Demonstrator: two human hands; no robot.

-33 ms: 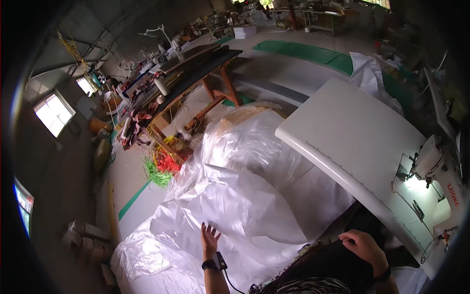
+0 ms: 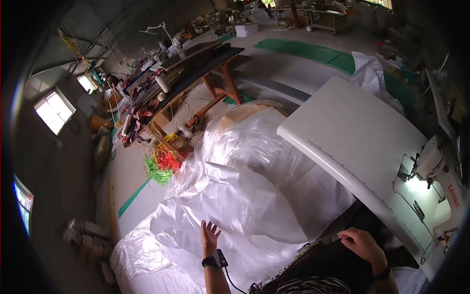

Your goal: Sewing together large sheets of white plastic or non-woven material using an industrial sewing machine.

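My left hand [image 2: 209, 239] is raised with its palm up and its fingers apart, holding nothing. It is over a large pile of shiny white plastic sheeting [image 2: 240, 196], and I cannot tell whether it touches the sheet. At the lower right, my right hand [image 2: 361, 245] hangs over my dark clothing with its fingers curled in, and nothing shows in it. To its right stands a sewing machine [image 2: 431, 161] with a lit lamp, set in a pale worktable [image 2: 347, 122] marked with a ruler along its near edge.
A long dark-topped wooden table [image 2: 196, 73] stands at the far left, cluttered with thread cones and cloth. Beneath it lie green strands [image 2: 157, 171] and red strands [image 2: 169, 160]. A green sheet [image 2: 308, 53] covers part of the far floor. Stacked boxes [image 2: 93, 242] stand at the lower left.
Both hands stay nearly where they were, with the fingers in the same pose. The whole view has shifted very slightly.
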